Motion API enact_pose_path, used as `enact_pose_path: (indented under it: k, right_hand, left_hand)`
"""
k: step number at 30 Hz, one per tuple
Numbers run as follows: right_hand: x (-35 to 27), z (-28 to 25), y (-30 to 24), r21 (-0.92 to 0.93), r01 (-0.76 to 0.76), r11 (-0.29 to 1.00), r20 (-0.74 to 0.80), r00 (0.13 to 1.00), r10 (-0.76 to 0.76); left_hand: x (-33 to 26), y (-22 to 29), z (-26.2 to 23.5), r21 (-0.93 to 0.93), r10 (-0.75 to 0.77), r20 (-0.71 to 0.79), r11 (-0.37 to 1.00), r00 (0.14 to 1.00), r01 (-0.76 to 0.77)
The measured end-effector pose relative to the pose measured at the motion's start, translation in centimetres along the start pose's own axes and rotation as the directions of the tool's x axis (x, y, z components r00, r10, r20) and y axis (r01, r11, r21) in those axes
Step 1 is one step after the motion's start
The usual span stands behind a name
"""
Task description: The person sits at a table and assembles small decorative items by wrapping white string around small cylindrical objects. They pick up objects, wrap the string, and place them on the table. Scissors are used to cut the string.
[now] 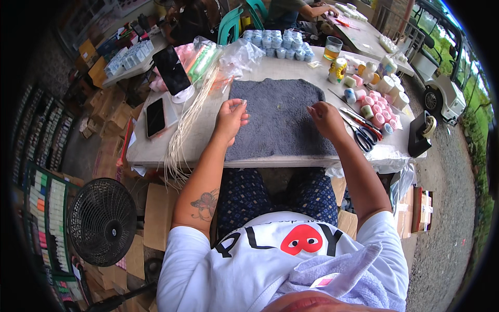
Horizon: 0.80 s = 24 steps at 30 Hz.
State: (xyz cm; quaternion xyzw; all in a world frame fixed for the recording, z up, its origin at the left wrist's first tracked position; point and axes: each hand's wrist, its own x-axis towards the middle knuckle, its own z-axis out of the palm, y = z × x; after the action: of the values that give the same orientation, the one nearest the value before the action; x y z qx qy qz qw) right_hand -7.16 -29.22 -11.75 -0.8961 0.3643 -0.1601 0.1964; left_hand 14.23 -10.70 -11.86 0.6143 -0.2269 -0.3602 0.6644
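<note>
Lying flat, the dark-grey rectangular terry towel sits near the half-curled left hand and loosely closed right hand; whether either pinches something thin, I cannot tell. Bundled pale-blue cylinders behind look finished; loose, rounded pink rolls perhaps remain.

Before you, a towel lies on the desk. To its left runs a bundle of cords; beyond that lies a smartphone, with a propped phone behind it. Right of the towel lie scissors, and farther right stands a tape dispenser. A fan stands to your left, off the desk.
</note>
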Motion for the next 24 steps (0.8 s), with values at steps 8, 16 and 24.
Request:
enact_pose_path:
  k: [8, 16, 24]
  right_hand:
    - [1.7, 1.6, -1.0, -0.089, -0.215, 0.972, 0.120, 0.967, 0.225]
    - [-3.7, 1.8, 0.0, -0.185, 0.014, 0.983, -0.059, 0.998, -0.025]
    - [-11.6, 2.6, 4.0, -0.213, 0.168, 0.963, -0.133, 0.971, -0.199]
  left_hand:
    - [1.0, -1.1, 2.7, 0.219, -0.398, 0.209, 0.909, 0.893, 0.353]
    - [-2.2, -4.4, 1.7, 0.774, 0.350, 0.083, 0.567, 0.933, -0.282]
    - [-8.5, -3.8, -0.8, 0.962, 0.148, 0.240, -0.172, 0.959, -0.214]
